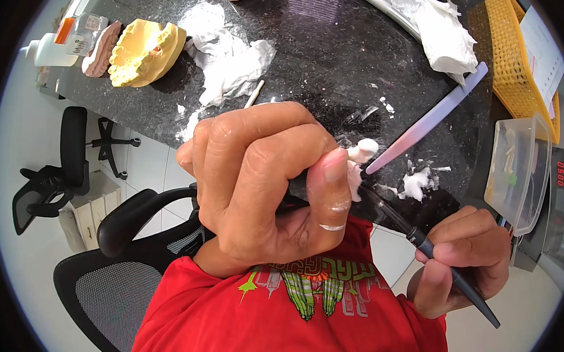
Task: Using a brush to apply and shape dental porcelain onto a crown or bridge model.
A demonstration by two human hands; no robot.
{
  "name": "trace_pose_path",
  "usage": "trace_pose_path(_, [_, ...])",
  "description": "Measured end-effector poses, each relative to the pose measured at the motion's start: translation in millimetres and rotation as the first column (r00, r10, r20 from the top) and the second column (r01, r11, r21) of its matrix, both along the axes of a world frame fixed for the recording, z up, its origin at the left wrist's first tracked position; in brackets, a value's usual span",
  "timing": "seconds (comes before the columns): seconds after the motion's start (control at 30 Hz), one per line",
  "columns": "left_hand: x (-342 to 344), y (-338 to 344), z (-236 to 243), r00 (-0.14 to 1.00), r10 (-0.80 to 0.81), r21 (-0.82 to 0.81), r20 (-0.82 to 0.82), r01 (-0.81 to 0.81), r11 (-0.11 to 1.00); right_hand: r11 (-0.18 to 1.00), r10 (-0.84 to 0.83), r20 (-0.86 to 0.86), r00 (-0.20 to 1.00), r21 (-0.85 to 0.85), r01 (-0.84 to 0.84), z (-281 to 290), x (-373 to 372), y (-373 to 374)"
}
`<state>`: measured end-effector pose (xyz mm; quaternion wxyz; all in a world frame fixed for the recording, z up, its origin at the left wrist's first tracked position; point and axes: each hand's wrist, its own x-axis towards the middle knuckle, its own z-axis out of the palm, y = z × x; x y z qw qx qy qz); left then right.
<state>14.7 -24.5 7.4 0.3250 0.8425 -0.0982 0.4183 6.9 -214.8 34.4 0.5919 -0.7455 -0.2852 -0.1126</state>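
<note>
My left hand [263,181] is closed, thumb against curled fingers, with white smears on the thumb; what it grips is largely hidden. A small white piece [354,179] shows just right of that thumb, under a white lump [365,148]. My right hand [461,259] holds a slim black brush-like tool [407,227], angled up-left, its tip at or beside the white piece. A lilac-and-pink spatula [426,122] lies on the black speckled worktop [321,64], near scattered white paste [415,185].
A yellow dental cast [142,53], pink cast [100,48] and bottles [51,53] stand upper left. Crumpled tissues [230,60], a hose [389,17], yellow basket [516,73] and clear plastic box [515,173] are around. Black chairs [68,167] are at left.
</note>
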Motion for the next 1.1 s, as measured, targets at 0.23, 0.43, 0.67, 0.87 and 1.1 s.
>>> trace_pose_path(0.23, [-2, 1, 3, 0.999, 0.02, 0.004, -0.03, -0.02, 1.0, 0.995, -0.004, -0.015, 1.0, 0.096, 0.005, 0, 0, 2])
trace_pose_path(0.43, [-2, 4, 3, 0.999, 0.001, 0.035, -0.049, 0.001, 0.999, 1.0, -0.021, 0.001, 1.0, -0.01, 0.021, 2, -2, 4])
trace_pose_path(0.67, [-3, 2, 5, 0.999, 0.02, 0.006, -0.048, -0.019, 1.0, 0.985, 0.054, -0.042, 0.998, 0.166, -0.046, 2, -5, -5])
trace_pose_path(0.87, [0, 0, -1, 0.999, 0.049, -0.015, -0.011, -0.049, 0.999, 0.998, 0.01, 0.124, 0.992, 0.067, -0.019, -1, -9, 0])
trace_pose_path(1.1, [-2, 2, 6, 0.997, 0.043, 0.068, -0.064, -0.039, 0.997, 0.994, -0.023, 0.265, 0.964, -0.099, 0.051, -3, -9, 9])
